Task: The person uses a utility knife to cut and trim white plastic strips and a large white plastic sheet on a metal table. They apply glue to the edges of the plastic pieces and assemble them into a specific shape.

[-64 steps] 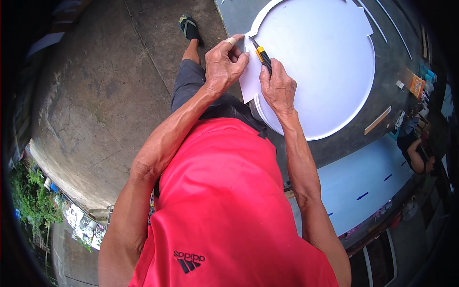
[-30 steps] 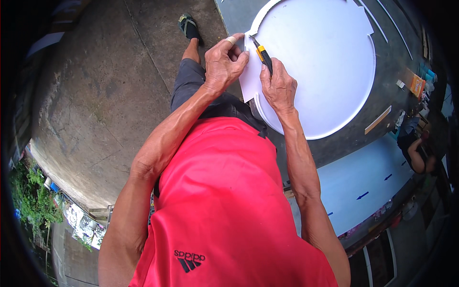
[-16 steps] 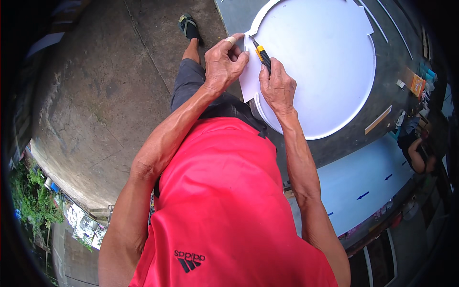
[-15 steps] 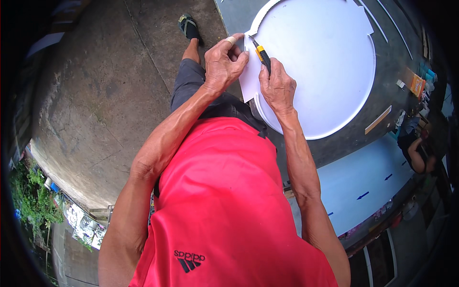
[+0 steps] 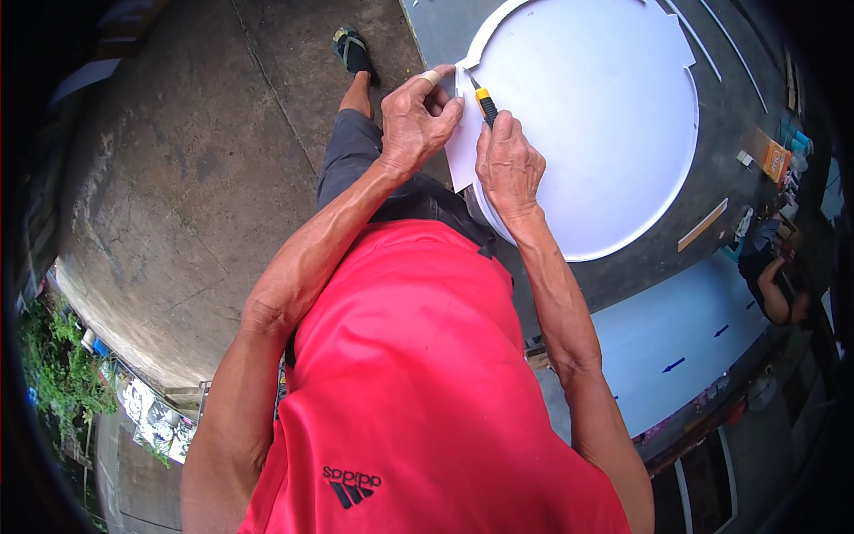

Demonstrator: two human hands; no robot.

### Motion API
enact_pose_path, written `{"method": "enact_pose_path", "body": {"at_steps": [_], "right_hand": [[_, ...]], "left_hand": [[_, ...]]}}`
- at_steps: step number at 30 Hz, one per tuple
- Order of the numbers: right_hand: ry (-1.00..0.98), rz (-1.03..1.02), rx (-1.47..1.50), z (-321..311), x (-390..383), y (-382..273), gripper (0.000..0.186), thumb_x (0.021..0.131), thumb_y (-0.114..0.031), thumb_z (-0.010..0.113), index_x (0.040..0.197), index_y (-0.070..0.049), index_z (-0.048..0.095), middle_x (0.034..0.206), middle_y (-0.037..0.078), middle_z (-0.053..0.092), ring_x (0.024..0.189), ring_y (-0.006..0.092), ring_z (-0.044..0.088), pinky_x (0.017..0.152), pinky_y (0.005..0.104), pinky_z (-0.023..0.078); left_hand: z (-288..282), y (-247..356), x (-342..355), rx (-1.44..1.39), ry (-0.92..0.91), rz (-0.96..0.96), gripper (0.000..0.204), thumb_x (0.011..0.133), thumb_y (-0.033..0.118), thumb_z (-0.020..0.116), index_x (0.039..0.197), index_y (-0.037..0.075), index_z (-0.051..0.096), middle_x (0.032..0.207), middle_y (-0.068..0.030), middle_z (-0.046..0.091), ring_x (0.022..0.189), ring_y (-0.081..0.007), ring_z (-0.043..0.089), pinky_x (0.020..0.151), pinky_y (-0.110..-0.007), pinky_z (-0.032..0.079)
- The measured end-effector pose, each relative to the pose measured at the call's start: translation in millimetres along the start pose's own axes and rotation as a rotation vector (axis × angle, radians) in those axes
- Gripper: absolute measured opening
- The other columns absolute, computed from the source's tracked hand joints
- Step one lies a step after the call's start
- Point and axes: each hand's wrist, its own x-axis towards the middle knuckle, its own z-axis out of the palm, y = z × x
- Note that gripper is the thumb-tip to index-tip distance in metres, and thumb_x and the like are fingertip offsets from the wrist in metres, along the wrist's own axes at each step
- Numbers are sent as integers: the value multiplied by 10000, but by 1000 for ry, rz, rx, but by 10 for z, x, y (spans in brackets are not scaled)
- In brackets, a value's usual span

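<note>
A large round white panel [image 5: 596, 133] with a raised rim lies on a dark grey work surface. At its left, beside a flat white flap [image 5: 463, 165], my left hand [image 5: 414, 120] pinches a thin white edge, a bandage round one finger. My right hand [image 5: 511, 165] is closed on a yellow and black utility knife [image 5: 485, 102]. The blade points up and left, at or very near the edge by my left fingertips; whether it touches is too small to tell.
Thin white strips [image 5: 733, 49], a wooden strip [image 5: 702, 225] and an orange pack [image 5: 774, 165] lie right. A co-worker's arm [image 5: 772, 298] shows beside a pale blue board [image 5: 667, 347] with dark arrows. My sandalled foot [image 5: 351, 49] rests on the concrete floor [image 5: 196, 178], plants [image 5: 53, 374] beyond.
My right hand and the knife have shifted slightly left and down, the hand covering more of the handle. My left hand stays in place.
</note>
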Motion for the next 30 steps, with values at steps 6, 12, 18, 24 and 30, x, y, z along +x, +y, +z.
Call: {"method": "enact_pose_path", "body": {"at_steps": [6, 12, 18, 24, 30], "right_hand": [[-28, 14, -28, -5, -5, -11, 192, 969, -180, 615, 970, -48, 476, 792, 124, 588, 649, 301, 667, 515, 426, 518], [-79, 36, -72, -5, -1, -39, 183, 980, -186, 602, 962, -59, 471, 791, 112, 589, 674, 293, 676, 512, 431, 527], [-112, 22, 118, -70, 26, 62, 195, 970, -180, 623, 998, -38, 492, 799, 143, 608, 653, 341, 663, 533, 452, 512], [-3, 53, 212, -78, -137, 238, 259, 966, -167, 639, 1147, -5, 550, 846, 160, 632, 655, 372, 644, 591, 471, 494], [168, 233, 137, -26, -114, 265, 240, 996, -231, 618, 1103, -18, 590, 907, 150, 580, 781, 348, 626, 639, 465, 499]], "left_hand": [[-3, 2, 1, 2, -2, 2, 440, 772, 99, 750, 1202, 15, 713, 749, -43, 653, 591, -100, 615, 605, -263, 539], [6, -5, 1, -2, 7, 5, 450, 761, 110, 753, 1199, 18, 715, 746, -39, 653, 590, -100, 615, 606, -262, 539], [-2, -54, -5, 12, 4, 10, 451, 797, 116, 765, 1236, 33, 705, 754, 3, 615, 617, -65, 560, 607, -227, 501], [15, 1, -37, 88, 40, 65, 364, 812, 116, 776, 1163, 33, 725, 735, -19, 636, 621, -83, 587, 613, -243, 517], [-54, 52, 0, 393, 37, 221, 170, 789, 191, 737, 855, 37, 767, 711, -146, 687, 634, -285, 690, 614, -391, 554]]}}
